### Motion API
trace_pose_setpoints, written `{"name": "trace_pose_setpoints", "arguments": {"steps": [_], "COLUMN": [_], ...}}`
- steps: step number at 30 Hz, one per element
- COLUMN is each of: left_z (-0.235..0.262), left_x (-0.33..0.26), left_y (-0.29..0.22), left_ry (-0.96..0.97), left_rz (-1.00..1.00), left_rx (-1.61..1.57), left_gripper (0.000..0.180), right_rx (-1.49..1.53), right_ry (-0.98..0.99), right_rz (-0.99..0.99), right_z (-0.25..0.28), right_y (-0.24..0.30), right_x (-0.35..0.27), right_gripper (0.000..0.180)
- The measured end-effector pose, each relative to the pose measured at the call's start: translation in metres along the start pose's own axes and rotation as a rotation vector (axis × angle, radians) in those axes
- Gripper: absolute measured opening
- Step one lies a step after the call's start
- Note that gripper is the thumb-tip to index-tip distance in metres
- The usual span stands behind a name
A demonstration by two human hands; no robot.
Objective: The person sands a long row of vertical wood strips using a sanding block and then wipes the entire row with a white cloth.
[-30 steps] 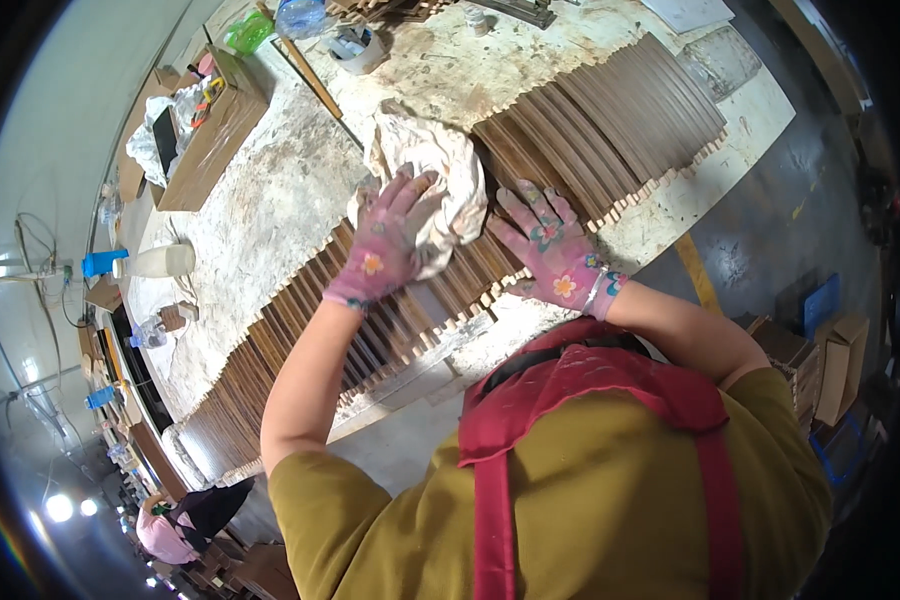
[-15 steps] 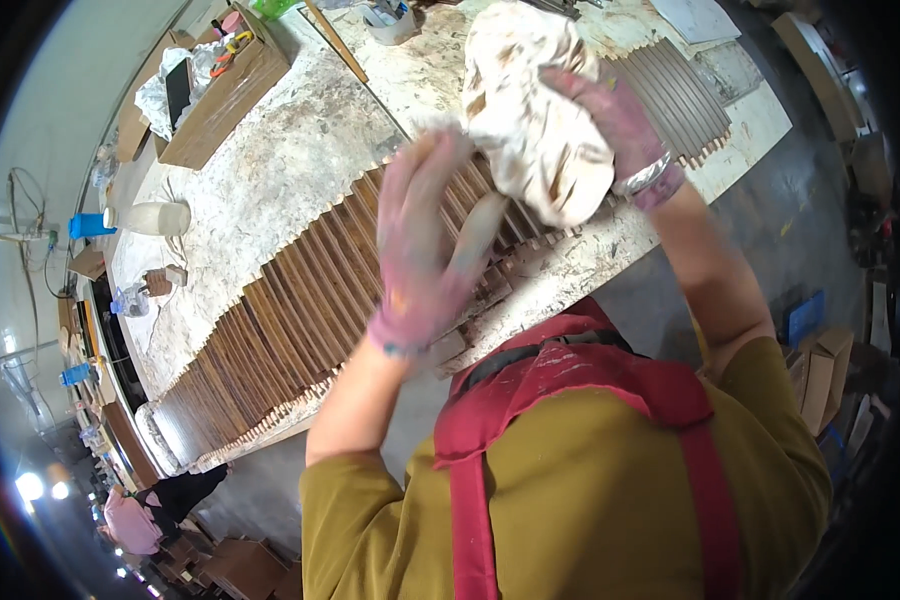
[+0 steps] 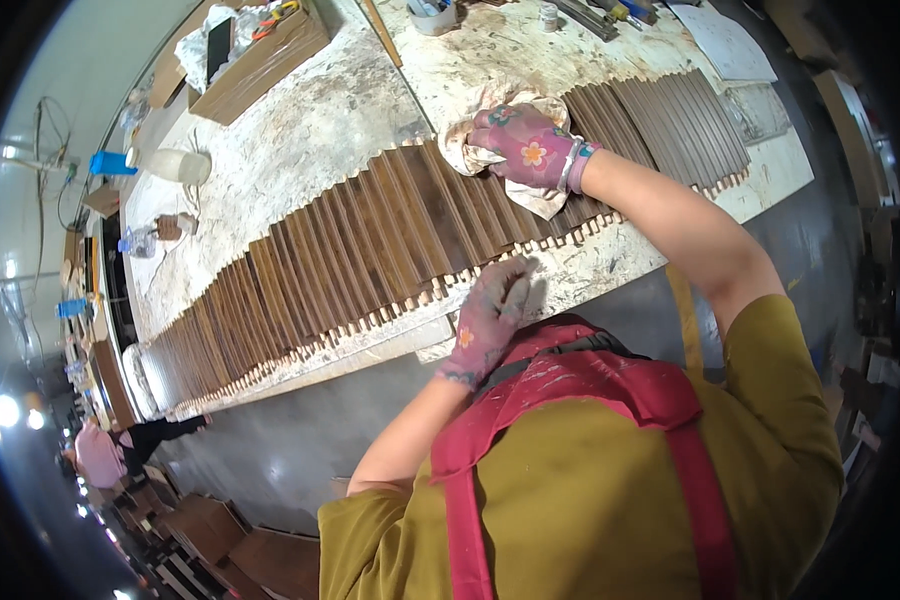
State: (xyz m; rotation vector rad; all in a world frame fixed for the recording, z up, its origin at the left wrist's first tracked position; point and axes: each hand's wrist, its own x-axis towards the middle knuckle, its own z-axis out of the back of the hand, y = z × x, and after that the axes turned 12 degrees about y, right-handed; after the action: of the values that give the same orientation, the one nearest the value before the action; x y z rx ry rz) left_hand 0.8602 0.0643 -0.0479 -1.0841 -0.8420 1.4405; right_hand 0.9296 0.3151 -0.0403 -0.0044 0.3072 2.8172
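Note:
Long dark-brown wooden slats (image 3: 370, 240) lie side by side in a slanting row, with pale pegs at their near ends. My right hand (image 3: 532, 150), in a flowered purple glove, grips a crumpled whitish cloth (image 3: 540, 198) and presses it onto the slats right of the middle. Part of the cloth bunches up beyond my fingers. My left hand (image 3: 488, 318), gloved alike, is at the table's near edge by the pegged ends. Its fingers are partly bent, the thumb stands apart from them, and no held object shows.
The slats rest on a stained white table (image 3: 310, 130). A cardboard box (image 3: 260, 75) with mixed items stands far left, near a whitish bottle (image 3: 178, 166). A small tub (image 3: 433, 18), a wooden strip (image 3: 382, 35) and a white sheet (image 3: 725, 42) lie along the far side.
My right hand has brought the cloth down flatter onto the slats, a little left. My left hand has drawn back from above the slats to their near ends. The view has shifted slightly.

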Motion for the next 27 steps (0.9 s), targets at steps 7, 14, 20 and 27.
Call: {"name": "trace_pose_setpoints", "arguments": {"steps": [7, 14, 20, 27], "left_z": [-0.026, -0.042, -0.044, -0.044], "left_x": [0.015, 0.016, 0.018, 0.014], "left_y": [0.017, 0.027, 0.007, 0.023], "left_ry": [-0.263, -0.415, -0.354, -0.267], "left_rz": [0.003, -0.136, 0.131, 0.166], "left_rx": [0.085, 0.437, 0.065, 0.166], "left_gripper": [0.029, 0.03, 0.038, 0.039], "right_rx": [-0.196, 0.23, -0.266, 0.212], "right_ry": [0.328, 0.565, 0.529, 0.671], "right_rz": [0.113, 0.298, -0.07, 0.396], "right_z": [0.028, 0.051, 0.05, 0.048], "right_y": [0.024, 0.019, 0.015, 0.021], "right_x": [-0.003, -0.028, 0.008, -0.023], "right_gripper": [0.028, 0.036, 0.033, 0.036]}}
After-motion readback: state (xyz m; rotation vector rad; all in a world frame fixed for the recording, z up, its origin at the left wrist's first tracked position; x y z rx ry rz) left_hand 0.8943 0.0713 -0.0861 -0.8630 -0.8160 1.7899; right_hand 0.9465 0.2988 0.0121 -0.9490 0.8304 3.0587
